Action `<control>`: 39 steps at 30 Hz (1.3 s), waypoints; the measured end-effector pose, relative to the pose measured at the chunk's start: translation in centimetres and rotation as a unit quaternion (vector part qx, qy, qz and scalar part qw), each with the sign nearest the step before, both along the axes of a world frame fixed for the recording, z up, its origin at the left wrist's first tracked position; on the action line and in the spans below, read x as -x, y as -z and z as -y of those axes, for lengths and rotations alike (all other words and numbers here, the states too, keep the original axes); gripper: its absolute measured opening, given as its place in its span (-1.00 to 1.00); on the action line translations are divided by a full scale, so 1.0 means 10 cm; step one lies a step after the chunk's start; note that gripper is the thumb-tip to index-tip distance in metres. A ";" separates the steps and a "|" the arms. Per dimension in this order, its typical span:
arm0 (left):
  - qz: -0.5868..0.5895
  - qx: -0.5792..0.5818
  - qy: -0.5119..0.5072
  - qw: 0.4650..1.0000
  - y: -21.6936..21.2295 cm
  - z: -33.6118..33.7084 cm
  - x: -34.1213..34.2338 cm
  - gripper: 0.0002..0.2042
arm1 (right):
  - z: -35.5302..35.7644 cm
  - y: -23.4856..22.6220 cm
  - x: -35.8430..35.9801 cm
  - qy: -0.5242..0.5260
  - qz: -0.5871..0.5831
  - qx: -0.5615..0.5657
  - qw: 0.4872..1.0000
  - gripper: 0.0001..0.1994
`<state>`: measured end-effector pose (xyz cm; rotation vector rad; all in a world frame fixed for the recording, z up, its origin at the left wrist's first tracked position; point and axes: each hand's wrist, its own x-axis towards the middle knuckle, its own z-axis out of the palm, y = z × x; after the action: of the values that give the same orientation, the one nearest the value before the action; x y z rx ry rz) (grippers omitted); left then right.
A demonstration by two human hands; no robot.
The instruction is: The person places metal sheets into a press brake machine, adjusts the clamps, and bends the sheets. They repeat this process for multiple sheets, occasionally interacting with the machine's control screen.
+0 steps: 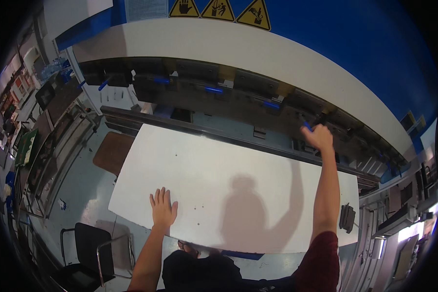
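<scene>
A large white sheet or board (pixel 199 170) lies in front of me, its far edge along the dark metal lower rail (pixel 126 117) of a big bending press. My left hand (pixel 163 208) rests flat on the near left part of the board, fingers spread. Up at the press's upper clamping bar (pixel 204 100), my right hand (pixel 319 137) is closed around a blue-tipped clamp lever (pixel 306 126). Most of that lever is hidden by my fingers. Further left along the bar sit similar blue levers (pixel 270 104). A dark metal block (pixel 347 217) sits at the board's right end.
The blue and white press body (pixel 336 53) with yellow warning signs (pixel 218 9) spans the far side. A black chair (pixel 90 243) stands at the near left, and a brown seat or panel (pixel 113 152) is beside the board. Metal racks (pixel 58 126) line the left.
</scene>
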<state>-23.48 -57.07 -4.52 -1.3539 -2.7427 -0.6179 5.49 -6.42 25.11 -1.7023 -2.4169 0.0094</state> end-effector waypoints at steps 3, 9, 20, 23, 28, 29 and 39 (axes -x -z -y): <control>0.009 0.017 -0.001 1.000 -0.04 -0.03 0.00 -0.42 | 0.74 0.18 0.25 -0.124 -0.058 -0.053 0.989 -0.48; -0.007 -0.033 0.007 0.999 0.05 0.06 0.00 -0.44 | 0.74 0.08 1.54 -0.112 -0.093 -0.165 0.975 -0.37; 0.111 -0.182 0.089 0.973 -0.04 0.53 0.21 -0.66 | 1.69 0.06 3.27 -0.091 -0.123 -0.059 0.986 -0.16; 0.237 -0.242 0.060 0.939 -0.17 1.39 0.37 -0.71 | 2.14 0.07 3.51 -0.160 -0.107 0.063 0.979 -0.16; 0.225 -0.250 -0.016 0.942 -0.29 2.29 0.65 -0.74 | 2.59 0.36 4.75 -0.218 -0.268 -0.196 0.918 -0.28; 0.213 -0.251 -0.043 0.943 -0.30 2.44 0.73 -0.74 | 2.54 0.42 4.98 -0.176 -0.249 -0.209 0.929 -0.29; 0.209 -0.298 -0.198 0.910 -0.16 2.84 1.03 -0.64 | 3.56 1.41 5.03 -0.396 -0.347 0.072 0.847 -0.49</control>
<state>-33.80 -85.44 -2.97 -0.5575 -2.6128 -1.6726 -44.82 -42.02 11.03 -0.4444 -2.3255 0.7821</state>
